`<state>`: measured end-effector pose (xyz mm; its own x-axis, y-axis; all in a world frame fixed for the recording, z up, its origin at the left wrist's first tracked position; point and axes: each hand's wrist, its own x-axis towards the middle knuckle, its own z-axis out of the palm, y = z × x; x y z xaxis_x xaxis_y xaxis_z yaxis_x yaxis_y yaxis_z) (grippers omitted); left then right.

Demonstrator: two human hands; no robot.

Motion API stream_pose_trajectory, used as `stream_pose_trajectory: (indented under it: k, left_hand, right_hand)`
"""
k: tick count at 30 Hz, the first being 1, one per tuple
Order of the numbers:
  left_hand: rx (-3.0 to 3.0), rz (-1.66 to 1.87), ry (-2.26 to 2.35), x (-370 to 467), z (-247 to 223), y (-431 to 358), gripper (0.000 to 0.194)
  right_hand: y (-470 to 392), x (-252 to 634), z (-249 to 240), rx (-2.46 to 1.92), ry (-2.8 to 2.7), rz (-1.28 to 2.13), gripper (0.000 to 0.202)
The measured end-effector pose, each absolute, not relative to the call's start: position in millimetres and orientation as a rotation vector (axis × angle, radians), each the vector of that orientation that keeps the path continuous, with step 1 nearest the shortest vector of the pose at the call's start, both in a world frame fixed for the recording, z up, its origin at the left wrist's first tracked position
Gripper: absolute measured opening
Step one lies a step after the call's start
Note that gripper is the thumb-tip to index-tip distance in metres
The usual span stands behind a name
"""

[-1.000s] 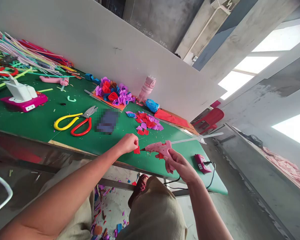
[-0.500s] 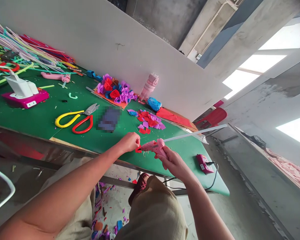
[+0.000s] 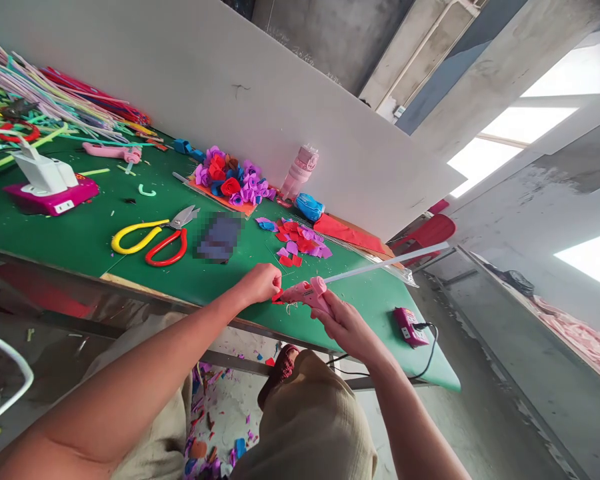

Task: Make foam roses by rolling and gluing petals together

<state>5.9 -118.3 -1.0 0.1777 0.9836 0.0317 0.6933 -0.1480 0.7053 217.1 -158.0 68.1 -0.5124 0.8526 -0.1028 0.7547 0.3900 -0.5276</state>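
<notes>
My left hand is closed on a small red piece near the front edge of the green table. My right hand is wrapped round the handle of a pink glue gun, its nozzle end at the red piece. A long translucent glue stick juts from the gun's back. Beyond my hands lie loose red, purple and blue petals. Behind them to the left, purple, red and blue flowers sit on an orange sheet.
Yellow-and-red-handled scissors lie left of a blurred dark object. A pink bottle stands at the back wall. Power strips sit at the right and left. A second pink glue gun lies beside colored sticks.
The glue gun and its stick have tilted slightly, the stick's far end now nearer. The red piece has turned a little in my left fingers.
</notes>
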Motion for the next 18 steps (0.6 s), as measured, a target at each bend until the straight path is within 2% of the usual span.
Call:
stream_pose_trajectory:
  k: [18]
  left_hand:
    - [1.911,0.672,1.576,5.7,0.6,-118.6,0.013]
  right_hand:
    - [-158.2,214.5,68.4,-1.408,-2.526,0.656,0.019]
